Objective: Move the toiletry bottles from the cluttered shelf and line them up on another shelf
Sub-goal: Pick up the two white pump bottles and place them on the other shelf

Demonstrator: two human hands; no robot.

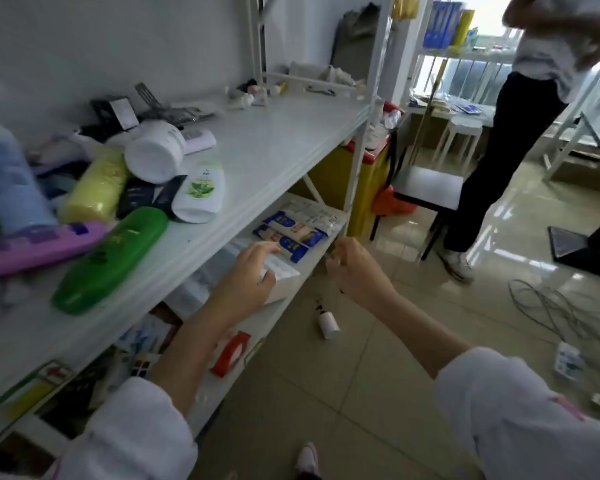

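My left hand (246, 275) rests slack and my right hand (355, 268) hangs loosely curled, both empty below the cluttered shelf (257, 161), whose bottles (green bottle (111, 258) nearest its edge) lie toppled, awaiting pickup.

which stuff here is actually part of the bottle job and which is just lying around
Part of the job:
- green bottle, lying down
- yellow bottle
- white bottle with leaf label
- white tub
- purple bottle
- top shelf they lie on

Just lying about:
- blue and white packets on the lower shelf
- small white bottle on the floor
- cables
- chair
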